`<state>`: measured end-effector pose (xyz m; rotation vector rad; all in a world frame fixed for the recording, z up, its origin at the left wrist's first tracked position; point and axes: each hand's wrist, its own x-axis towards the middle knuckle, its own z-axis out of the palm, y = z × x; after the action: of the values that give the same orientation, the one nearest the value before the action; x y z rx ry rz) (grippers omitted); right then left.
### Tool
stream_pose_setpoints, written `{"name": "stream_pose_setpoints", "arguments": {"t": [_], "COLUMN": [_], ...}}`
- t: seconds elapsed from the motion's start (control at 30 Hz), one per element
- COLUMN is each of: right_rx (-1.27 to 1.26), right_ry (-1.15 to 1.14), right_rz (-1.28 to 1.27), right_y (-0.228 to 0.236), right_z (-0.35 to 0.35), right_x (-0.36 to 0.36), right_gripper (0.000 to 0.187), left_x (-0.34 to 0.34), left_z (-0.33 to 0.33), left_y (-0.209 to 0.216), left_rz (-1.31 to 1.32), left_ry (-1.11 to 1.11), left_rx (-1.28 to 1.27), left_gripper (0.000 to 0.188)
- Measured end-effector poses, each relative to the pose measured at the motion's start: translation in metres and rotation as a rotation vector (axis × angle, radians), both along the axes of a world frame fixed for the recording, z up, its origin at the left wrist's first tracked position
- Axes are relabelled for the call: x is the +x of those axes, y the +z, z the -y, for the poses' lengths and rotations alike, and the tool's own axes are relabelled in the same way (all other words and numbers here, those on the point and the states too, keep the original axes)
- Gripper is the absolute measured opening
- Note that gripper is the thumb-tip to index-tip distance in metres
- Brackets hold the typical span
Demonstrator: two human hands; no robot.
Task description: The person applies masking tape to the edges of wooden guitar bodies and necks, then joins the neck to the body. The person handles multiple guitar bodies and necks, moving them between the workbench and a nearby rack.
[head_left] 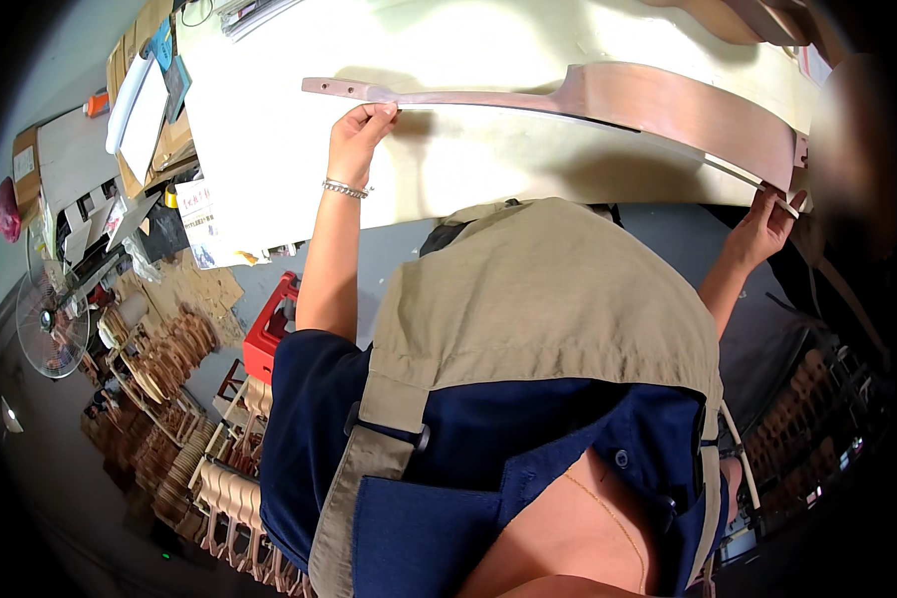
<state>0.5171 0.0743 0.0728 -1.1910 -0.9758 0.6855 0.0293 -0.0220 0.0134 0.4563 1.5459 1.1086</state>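
the wooden guitar [693, 112] is at the bench [259, 149], side toward the view; its long axis runs left to right, headstock [331, 88] pointing left, the body end slightly nearer the person. left hand [357, 138] and right hand [757, 234], each with closed grip, pinch a thin strip [733, 171] along it.

- Brownish shape [852, 140], right of wooden instrument [683, 110]: was blurred.
- Paper stack [254, 15], upper left of instrument: was cut off.
- Curved wood [725, 20], above instrument: was cut off.
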Motion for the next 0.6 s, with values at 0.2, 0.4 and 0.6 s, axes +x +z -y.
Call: {"name": "stream_pose_setpoints", "arguments": {"t": [0.2, 0.4, 0.6], "right_rx": [-0.003, 0.001, 0.012], "right_ry": [0.011, -0.007, -0.051], "right_rz": [0.016, 0.029, 0.049], "right_y": [-0.001, -0.006, -0.011], "right_z": [0.0, 0.0, -0.003], "right_x": [0.002, 0.005, 0.001], "right_gripper": [0.06, 0.057, 0.054], "left_x": [0.0, 0.003, 0.035], "left_z": [0.001, 0.002, 0.011], "left_y": [-0.003, -0.01, 0.002], "left_rz": [-0.004, 0.121, -1.167], "left_ry": [0.007, 0.14, 0.074], "left_rx": [0.005, -0.004, 0.377], "left_gripper": [0.02, 0.018, 0.015]}}
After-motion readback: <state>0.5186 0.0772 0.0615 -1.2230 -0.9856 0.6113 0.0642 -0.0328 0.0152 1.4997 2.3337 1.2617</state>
